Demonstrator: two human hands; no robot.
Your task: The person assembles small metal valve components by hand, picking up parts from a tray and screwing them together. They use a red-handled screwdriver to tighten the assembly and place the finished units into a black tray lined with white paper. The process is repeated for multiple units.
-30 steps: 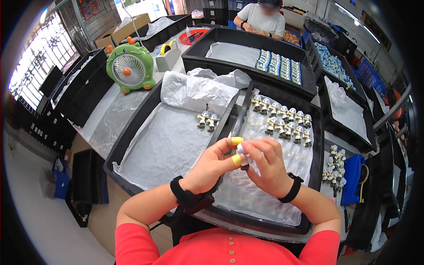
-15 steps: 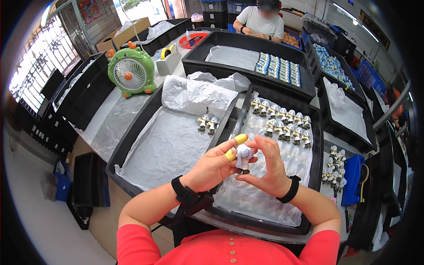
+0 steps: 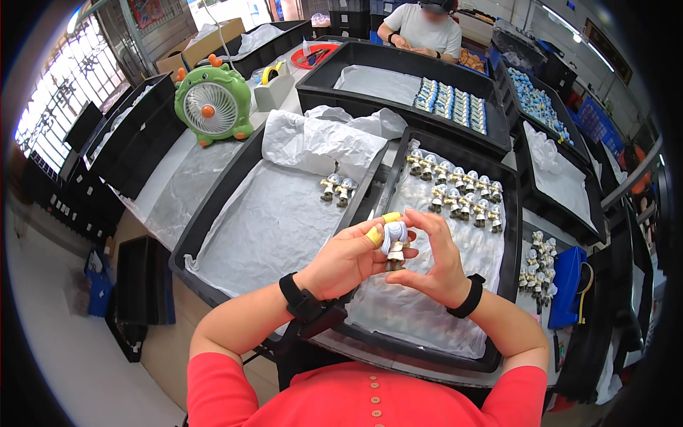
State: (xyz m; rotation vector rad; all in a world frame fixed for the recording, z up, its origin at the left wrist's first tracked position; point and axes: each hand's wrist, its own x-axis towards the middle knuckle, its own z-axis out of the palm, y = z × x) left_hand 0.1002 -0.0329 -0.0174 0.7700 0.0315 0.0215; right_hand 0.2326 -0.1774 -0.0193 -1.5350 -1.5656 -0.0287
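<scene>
A small figurine (image 3: 395, 245) with pale lavender hair, a white body and dark feet is held upright between my hands, above the right-hand tray. My left hand (image 3: 341, 260), with yellow covers on its thumb and index finger, is closed round the figurine's side. My right hand (image 3: 440, 267) spans it from head to feet, index finger by the hair and thumb by the feet. Rows of similar figurines (image 3: 455, 191) lie in the lined right tray (image 3: 511, 249). Two more figurines (image 3: 338, 189) rest in the left tray (image 3: 206, 206).
Loose figurines (image 3: 538, 267) are heaped right of the trays, beside a blue bin (image 3: 567, 285). A green fan (image 3: 213, 105) stands at the left. Beyond the trays, a large black tray (image 3: 320, 92) holds blue-and-white pieces, and a co-worker (image 3: 423, 32) sits behind it.
The figurine has turned between my fingers, from mostly hair showing to more of its white body. The view has shifted slightly; both hands stay on the figurine.
</scene>
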